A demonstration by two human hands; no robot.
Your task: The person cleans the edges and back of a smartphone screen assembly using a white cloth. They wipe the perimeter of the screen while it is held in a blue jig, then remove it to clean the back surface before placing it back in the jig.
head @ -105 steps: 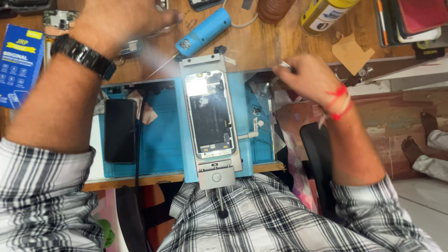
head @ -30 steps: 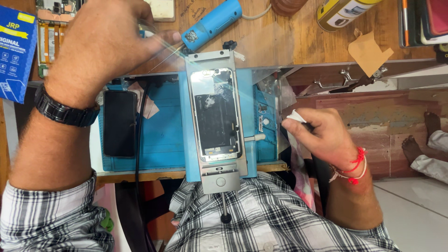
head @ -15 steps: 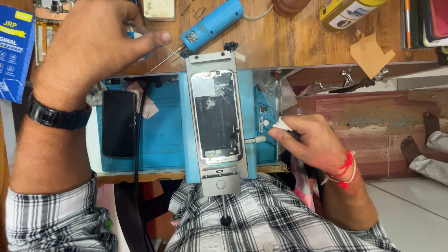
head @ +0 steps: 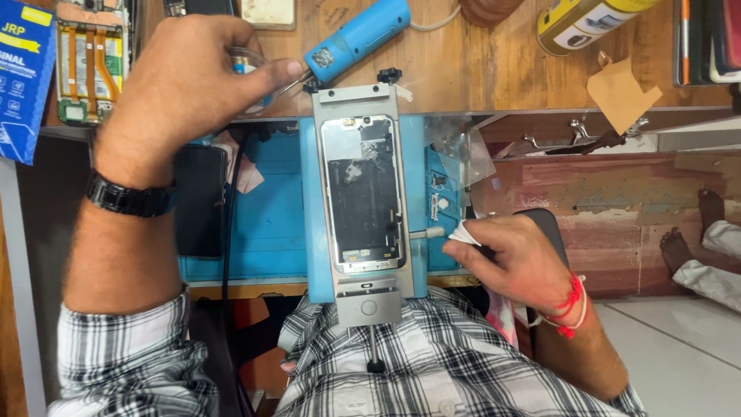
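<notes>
An opened phone body lies clamped in a grey metal holder on a blue work mat. My left hand, with a black wristwatch, is up at the wooden bench and closed around a small clear object beside a blue handheld tool. My right hand pinches a small white wipe at the right side of the holder, next to its side knob.
A dark phone lies on the mat's left. On the bench are a blue box, a board with orange flex cables, a yellow can and brown card. Another person's bare feet rest on the floor at right.
My right hand came down from the bench edge to the holder's right side, holding the white wipe. My left hand drew slightly nearer the blue tool.
</notes>
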